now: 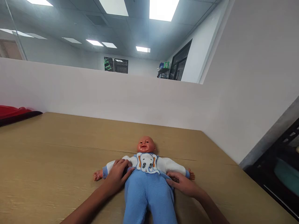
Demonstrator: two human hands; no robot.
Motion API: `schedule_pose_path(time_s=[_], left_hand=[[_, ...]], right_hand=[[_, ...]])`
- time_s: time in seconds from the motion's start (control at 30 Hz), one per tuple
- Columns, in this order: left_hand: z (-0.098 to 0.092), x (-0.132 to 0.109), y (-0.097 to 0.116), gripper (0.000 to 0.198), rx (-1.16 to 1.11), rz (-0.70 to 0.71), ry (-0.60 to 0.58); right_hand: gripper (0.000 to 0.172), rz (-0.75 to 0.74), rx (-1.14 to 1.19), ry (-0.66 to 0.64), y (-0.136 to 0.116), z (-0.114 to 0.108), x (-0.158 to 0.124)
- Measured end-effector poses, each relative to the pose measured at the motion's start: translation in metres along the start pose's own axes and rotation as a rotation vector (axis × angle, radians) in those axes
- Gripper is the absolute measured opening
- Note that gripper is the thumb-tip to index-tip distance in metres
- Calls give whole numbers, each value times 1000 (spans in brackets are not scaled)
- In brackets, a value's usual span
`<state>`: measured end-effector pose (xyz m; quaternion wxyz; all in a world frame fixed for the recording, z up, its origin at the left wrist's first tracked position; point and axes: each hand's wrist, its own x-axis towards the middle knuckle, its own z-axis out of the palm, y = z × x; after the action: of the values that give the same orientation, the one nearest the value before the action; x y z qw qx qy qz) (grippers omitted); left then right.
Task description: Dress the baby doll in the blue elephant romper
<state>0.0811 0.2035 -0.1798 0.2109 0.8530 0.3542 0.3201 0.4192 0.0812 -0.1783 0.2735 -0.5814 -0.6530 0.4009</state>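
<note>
A baby doll [146, 144] lies face up on the brown table, its arms spread to both sides. It wears a white top with an elephant face on the chest and blue trousers [146, 186]. My left hand [118, 175] is closed on the trousers' waist at the left side, beside the doll's sleeve. At the right side, my right hand [181, 183] pinches the edge of the waistband between thumb and fingers. Some fingertips are hidden by the cloth.
The brown table [70, 133] meets a white wall [116, 96] at the back. A red item [14, 111] with a dark edge lies at the far left. A dark rack [280, 168] stands at the right.
</note>
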Motion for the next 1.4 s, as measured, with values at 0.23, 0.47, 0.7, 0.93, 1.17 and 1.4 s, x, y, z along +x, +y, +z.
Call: schedule_pose_path(time_s=[0.23,0.47,0.7,0.93,1.17,1.4], left_hand=[[-3,10,18,30,-29,16,152],[3,1,12,13,-118,27,180],[1,15,60,17,-159,170,48],[39,74,117,56,-287,243,-81],[22,89,107,40,-546,165,-15],[5,68,92,57,-979,-264,112]], right_hand=[[31,99,-280,334,-1,3,-11],[54,-54,-679,657,19,-37,-12],[39,-126,-703,526,17,-43,-16],[44,-452,-1094,756,-110,-33,-33],[60,-619,-355,1150,-113,33,-29],[46,-345,194,934,-66,107,-20]])
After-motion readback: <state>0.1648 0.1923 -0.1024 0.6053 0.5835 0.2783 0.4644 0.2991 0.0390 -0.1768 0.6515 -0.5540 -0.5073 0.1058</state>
